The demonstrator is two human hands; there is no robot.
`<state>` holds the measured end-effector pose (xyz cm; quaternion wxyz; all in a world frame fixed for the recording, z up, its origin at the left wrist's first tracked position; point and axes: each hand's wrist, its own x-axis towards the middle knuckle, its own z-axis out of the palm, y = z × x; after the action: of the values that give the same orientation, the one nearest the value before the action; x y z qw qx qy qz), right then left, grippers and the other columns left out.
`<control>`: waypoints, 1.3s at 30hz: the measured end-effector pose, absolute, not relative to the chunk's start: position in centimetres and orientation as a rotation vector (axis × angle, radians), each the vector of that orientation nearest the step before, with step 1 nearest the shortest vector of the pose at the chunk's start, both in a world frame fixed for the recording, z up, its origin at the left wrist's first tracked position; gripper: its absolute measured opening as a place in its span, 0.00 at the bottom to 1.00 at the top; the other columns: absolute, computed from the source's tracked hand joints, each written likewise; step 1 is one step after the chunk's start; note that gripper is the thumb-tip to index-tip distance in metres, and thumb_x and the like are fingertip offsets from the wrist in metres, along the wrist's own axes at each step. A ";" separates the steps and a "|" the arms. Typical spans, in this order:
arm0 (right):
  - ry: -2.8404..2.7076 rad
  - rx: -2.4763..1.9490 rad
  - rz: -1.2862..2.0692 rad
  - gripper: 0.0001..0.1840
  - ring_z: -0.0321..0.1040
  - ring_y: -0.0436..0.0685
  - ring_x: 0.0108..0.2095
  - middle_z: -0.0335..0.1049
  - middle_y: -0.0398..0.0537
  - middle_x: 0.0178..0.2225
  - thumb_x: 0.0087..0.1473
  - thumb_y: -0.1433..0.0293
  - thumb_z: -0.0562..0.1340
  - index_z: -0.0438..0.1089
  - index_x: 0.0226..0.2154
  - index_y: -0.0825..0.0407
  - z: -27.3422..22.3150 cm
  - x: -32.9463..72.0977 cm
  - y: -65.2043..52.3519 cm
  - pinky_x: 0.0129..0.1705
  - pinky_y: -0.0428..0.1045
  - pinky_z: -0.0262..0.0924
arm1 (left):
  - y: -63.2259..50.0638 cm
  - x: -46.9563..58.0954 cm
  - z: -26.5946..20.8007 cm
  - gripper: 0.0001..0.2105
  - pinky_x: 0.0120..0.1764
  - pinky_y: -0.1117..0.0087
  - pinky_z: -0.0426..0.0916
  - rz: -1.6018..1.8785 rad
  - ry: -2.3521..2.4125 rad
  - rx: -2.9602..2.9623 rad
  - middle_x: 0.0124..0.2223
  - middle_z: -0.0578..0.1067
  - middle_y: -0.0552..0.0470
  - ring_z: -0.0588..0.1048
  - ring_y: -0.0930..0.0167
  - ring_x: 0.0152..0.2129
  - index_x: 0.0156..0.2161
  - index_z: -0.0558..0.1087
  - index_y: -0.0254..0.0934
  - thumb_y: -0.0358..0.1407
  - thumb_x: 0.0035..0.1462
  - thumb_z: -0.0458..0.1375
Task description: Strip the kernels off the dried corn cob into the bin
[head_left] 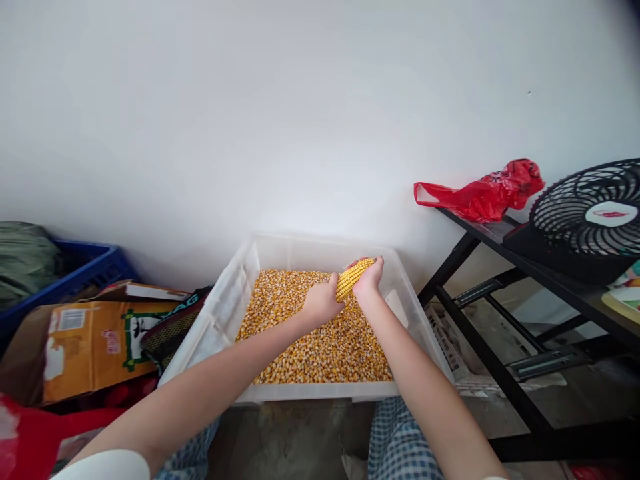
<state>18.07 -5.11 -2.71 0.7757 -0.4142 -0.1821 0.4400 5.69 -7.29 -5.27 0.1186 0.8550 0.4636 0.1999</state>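
A yellow corn cob (354,279), thick with kernels, is held slantwise over a translucent plastic bin (320,392). Its lower left end sits in my left hand (323,300), whose fingers are closed round it. My right hand (369,275) grips the upper right end from the right side, its fingers partly hidden behind the cob. Below both hands, loose corn kernels (310,353) spread across the floor of the bin. A small reddish patch shows at the far side of the cob, too small to make out.
On the right, a black metal table (475,230) bears a red plastic bag (493,193) and a black fan (590,220). To the left are an orange cardboard box (95,347), a dark mesh bag (175,327) and a blue crate (95,270). A white wall rises behind the bin.
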 end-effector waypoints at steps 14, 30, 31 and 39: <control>-0.600 -0.984 0.865 0.26 0.65 0.49 0.24 0.67 0.41 0.23 0.50 0.46 0.49 0.63 0.28 0.52 -2.2 19.4 -4.2 0.22 0.42 0.58 | -6.2 5.6 -4.4 0.18 0.26 0.71 0.66 0.645 0.542 1.381 0.27 0.71 0.55 0.69 0.74 0.21 0.40 0.64 0.34 0.35 0.43 0.61; -1.078 -0.767 1.215 0.23 0.65 0.47 0.24 0.70 0.39 0.29 0.43 0.64 0.64 0.65 0.44 0.46 -1.7 16.5 -6.4 0.23 0.41 0.61 | -4.3 4.3 -3.8 0.16 0.18 0.73 0.66 0.691 0.523 1.197 0.23 0.68 0.57 0.67 0.76 0.14 0.37 0.64 0.36 0.40 0.45 0.62; -1.082 -0.766 1.227 0.24 0.65 0.48 0.24 0.70 0.39 0.29 0.43 0.64 0.64 0.65 0.46 0.46 -1.7 16.6 -6.4 0.22 0.42 0.61 | -4.2 4.2 -3.7 0.16 0.18 0.73 0.65 0.687 0.520 1.187 0.23 0.68 0.56 0.67 0.76 0.14 0.37 0.64 0.35 0.40 0.45 0.62; -1.059 -0.698 1.340 0.25 0.66 0.49 0.27 0.70 0.40 0.32 0.46 0.60 0.62 0.63 0.48 0.45 -0.8 16.4 -6.8 0.21 0.42 0.61 | -3.8 3.6 -2.7 0.26 0.17 0.73 0.63 0.657 0.508 0.999 0.21 0.69 0.52 0.68 0.74 0.13 0.35 0.67 0.34 0.58 0.51 0.47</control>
<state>16.44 -6.79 -0.75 0.6037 -0.3017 -0.4573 0.5791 3.58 -3.78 -2.70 0.7963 0.4652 0.2364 0.3061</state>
